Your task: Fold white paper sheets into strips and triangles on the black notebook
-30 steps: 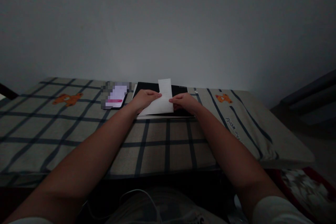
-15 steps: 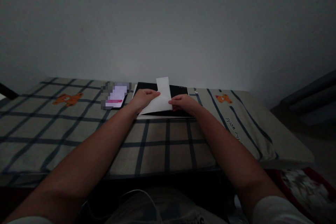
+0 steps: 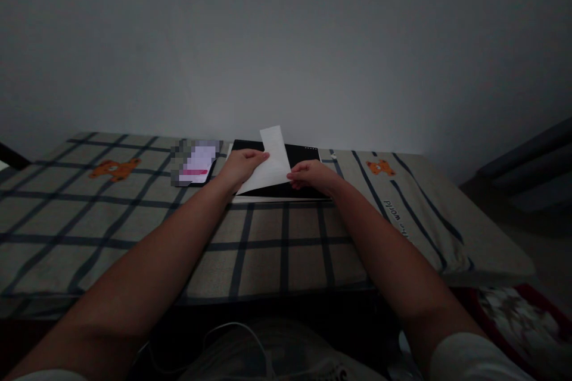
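Between my hands is a white sheet of paper (image 3: 273, 165), partly folded, with a narrow strip of it standing up toward the wall. My left hand (image 3: 242, 168) is closed on its left side, thumb on top. At the lower right corner, my right hand (image 3: 313, 175) pinches the paper between thumb and fingers. Beneath the paper lies a flat black object (image 3: 304, 156), perhaps a folder or notebook, over something white whose edge shows along the front. The fingers under the sheet are hidden.
A phone (image 3: 197, 164) with a lit, partly pixelated screen lies left of the black object. The checked cloth (image 3: 263, 250) with bear prints covers the table up to the wall (image 3: 286, 41). A white cable (image 3: 236, 324) hangs near my lap.
The paper has tilted a little to the left, and its upright strip has shifted left. My left hand has moved slightly left and up with it; my right hand is almost unmoved.
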`<act>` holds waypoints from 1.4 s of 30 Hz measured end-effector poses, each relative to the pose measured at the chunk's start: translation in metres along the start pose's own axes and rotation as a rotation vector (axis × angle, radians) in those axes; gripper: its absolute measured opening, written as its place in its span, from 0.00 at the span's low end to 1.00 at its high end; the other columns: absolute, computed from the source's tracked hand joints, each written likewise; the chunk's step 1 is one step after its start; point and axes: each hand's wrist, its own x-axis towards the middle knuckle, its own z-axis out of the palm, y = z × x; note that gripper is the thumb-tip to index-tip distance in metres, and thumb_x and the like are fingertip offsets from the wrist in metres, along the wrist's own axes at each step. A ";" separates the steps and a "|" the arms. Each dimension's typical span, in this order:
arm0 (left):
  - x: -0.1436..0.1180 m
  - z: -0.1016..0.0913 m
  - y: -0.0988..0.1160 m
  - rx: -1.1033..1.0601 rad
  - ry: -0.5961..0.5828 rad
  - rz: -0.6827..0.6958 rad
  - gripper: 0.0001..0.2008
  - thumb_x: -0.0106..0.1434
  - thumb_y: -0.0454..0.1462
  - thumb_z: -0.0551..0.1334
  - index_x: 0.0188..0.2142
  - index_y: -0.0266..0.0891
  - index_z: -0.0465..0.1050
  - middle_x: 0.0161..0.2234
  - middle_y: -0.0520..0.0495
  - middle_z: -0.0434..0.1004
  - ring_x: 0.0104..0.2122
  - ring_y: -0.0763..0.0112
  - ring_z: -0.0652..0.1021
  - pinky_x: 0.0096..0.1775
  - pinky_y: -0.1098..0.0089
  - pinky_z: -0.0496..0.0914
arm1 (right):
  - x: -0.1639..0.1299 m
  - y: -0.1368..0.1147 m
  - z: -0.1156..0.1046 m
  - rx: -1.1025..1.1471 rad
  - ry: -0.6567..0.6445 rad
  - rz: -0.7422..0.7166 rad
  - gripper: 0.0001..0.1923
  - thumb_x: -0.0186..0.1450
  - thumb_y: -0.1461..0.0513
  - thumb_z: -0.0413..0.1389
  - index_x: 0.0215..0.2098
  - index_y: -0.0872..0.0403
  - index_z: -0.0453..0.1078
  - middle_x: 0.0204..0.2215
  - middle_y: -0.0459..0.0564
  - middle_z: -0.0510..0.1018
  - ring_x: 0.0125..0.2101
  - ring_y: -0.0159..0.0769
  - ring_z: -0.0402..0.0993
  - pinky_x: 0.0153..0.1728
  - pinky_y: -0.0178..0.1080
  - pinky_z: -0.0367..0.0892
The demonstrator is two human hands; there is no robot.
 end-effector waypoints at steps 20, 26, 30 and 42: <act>-0.010 0.004 0.010 0.059 -0.131 -0.044 0.13 0.51 0.43 0.69 0.32 0.36 0.79 0.30 0.45 0.79 0.26 0.72 0.73 0.30 0.71 0.67 | 0.007 0.006 -0.003 0.063 0.081 -0.141 0.04 0.58 0.64 0.62 0.27 0.57 0.73 0.23 0.47 0.77 0.25 0.28 0.72 0.30 0.34 0.72; -0.011 0.004 0.011 0.098 -0.135 -0.010 0.13 0.51 0.44 0.69 0.31 0.36 0.79 0.29 0.44 0.79 0.27 0.70 0.74 0.31 0.70 0.67 | 0.007 0.007 -0.004 0.094 0.065 -0.154 0.04 0.59 0.62 0.61 0.29 0.56 0.74 0.26 0.48 0.78 0.27 0.29 0.73 0.33 0.34 0.72; -0.013 0.005 0.011 0.118 -0.151 0.007 0.13 0.50 0.44 0.69 0.31 0.37 0.79 0.29 0.44 0.79 0.27 0.71 0.74 0.30 0.70 0.66 | 0.007 0.005 -0.004 0.064 0.092 -0.183 0.06 0.58 0.62 0.61 0.26 0.56 0.72 0.23 0.47 0.76 0.25 0.29 0.72 0.32 0.36 0.72; -0.019 0.008 0.017 0.148 -0.181 0.008 0.15 0.49 0.46 0.69 0.30 0.36 0.80 0.27 0.46 0.78 0.25 0.72 0.72 0.27 0.72 0.63 | 0.004 0.001 -0.003 -0.037 0.116 -0.259 0.11 0.59 0.58 0.59 0.22 0.55 0.69 0.20 0.44 0.72 0.23 0.27 0.69 0.29 0.33 0.69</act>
